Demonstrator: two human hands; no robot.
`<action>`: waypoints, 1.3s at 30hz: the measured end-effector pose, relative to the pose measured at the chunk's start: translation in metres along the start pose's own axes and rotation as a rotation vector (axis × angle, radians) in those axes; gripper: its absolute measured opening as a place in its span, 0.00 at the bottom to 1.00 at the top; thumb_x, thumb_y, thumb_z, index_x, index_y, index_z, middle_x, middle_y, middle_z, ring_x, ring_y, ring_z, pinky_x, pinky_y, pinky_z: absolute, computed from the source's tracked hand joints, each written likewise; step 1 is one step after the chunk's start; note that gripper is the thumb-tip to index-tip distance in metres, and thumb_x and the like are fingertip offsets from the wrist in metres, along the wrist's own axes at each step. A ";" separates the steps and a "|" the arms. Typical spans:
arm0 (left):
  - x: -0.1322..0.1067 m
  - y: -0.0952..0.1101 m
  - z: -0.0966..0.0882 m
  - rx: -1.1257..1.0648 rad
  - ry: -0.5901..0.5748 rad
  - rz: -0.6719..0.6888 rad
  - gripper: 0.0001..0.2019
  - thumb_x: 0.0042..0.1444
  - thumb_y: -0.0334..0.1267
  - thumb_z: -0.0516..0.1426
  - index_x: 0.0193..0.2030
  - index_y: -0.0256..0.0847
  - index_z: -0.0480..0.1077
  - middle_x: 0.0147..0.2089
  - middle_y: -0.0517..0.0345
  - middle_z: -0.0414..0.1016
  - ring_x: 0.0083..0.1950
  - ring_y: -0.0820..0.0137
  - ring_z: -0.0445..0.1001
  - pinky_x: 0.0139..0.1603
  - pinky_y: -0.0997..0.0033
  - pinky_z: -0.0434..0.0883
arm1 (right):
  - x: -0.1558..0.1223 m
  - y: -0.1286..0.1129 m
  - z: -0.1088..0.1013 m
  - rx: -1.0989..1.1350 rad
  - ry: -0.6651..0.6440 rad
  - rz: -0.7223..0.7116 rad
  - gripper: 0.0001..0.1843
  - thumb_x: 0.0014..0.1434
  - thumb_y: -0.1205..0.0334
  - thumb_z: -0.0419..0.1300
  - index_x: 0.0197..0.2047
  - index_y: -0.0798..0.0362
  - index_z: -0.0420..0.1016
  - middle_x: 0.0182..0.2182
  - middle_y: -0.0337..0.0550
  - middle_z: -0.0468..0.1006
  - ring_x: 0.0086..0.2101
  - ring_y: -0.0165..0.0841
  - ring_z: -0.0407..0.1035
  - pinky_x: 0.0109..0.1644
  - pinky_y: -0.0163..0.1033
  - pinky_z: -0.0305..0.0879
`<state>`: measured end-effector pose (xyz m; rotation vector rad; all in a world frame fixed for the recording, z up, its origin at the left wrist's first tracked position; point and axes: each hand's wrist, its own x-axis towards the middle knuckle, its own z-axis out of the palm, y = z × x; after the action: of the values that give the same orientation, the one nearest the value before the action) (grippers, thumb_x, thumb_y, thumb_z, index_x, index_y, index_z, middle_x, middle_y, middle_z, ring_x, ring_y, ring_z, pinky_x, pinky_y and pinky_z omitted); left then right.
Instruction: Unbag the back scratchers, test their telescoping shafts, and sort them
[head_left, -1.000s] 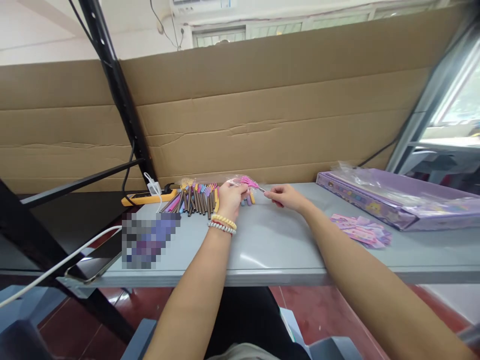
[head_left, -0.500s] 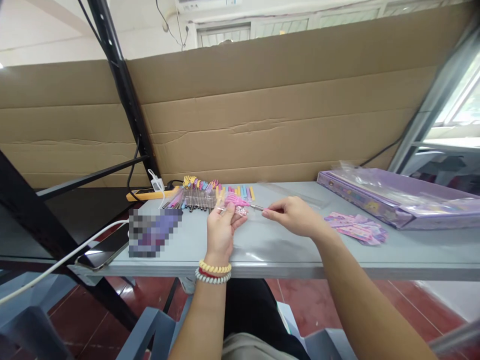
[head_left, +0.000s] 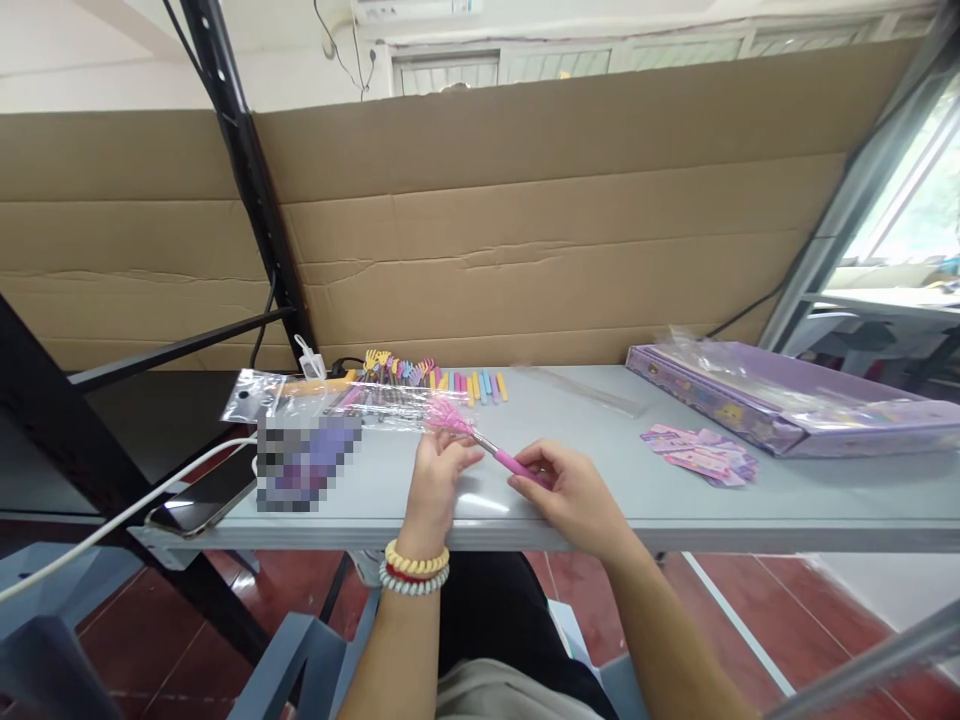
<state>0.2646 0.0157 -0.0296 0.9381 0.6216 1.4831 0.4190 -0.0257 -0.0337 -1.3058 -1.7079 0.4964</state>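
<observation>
My right hand pinches the pink handle of a small pink hand-shaped scratcher just above the grey table. My left hand is closed on the open end of a clear plastic sleeve that stretches away to the left, and the scratcher's pink head sits at that opening. Behind the hands lies a row of several more scratchers with coloured heads and handles.
A purple flat box wrapped in plastic lies at the right, with pink paper cards in front of it. A phone on a white cable rests at the table's left edge. A cardboard wall stands behind.
Both hands have drawn back toward the table's near edge. The right hand has slid from the metal rod to the pink handle. The clear sleeve now lies stretched out to the left.
</observation>
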 end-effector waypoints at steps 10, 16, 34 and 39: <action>0.004 -0.001 0.005 -0.098 0.052 -0.006 0.16 0.44 0.44 0.65 0.33 0.35 0.68 0.33 0.52 0.78 0.33 0.67 0.78 0.38 0.68 0.73 | -0.006 0.008 0.001 -0.070 0.061 -0.043 0.08 0.54 0.55 0.59 0.35 0.49 0.73 0.31 0.41 0.76 0.27 0.31 0.66 0.33 0.39 0.63; -0.002 -0.008 0.013 0.040 -0.113 -0.145 0.17 0.45 0.46 0.65 0.33 0.33 0.70 0.32 0.47 0.78 0.34 0.63 0.78 0.35 0.65 0.75 | -0.007 -0.001 0.011 -0.060 0.198 0.028 0.15 0.51 0.55 0.60 0.40 0.52 0.66 0.34 0.46 0.74 0.23 0.28 0.64 0.28 0.38 0.63; 0.014 0.023 0.021 0.101 -0.280 -0.265 0.12 0.46 0.41 0.64 0.31 0.35 0.70 0.26 0.52 0.75 0.26 0.68 0.75 0.28 0.68 0.75 | -0.011 0.018 -0.005 0.626 0.104 0.002 0.18 0.43 0.57 0.69 0.36 0.50 0.67 0.26 0.39 0.74 0.23 0.30 0.68 0.23 0.38 0.67; 0.008 0.011 0.033 0.201 -0.534 -0.379 0.14 0.47 0.44 0.64 0.29 0.33 0.72 0.28 0.49 0.75 0.27 0.69 0.75 0.30 0.69 0.75 | -0.004 0.019 -0.001 0.373 0.410 -0.086 0.22 0.46 0.55 0.67 0.43 0.50 0.66 0.28 0.39 0.71 0.26 0.29 0.66 0.27 0.36 0.66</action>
<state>0.2866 0.0172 -0.0017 1.2357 0.5192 0.7951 0.4305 -0.0233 -0.0490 -0.9787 -1.2543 0.4364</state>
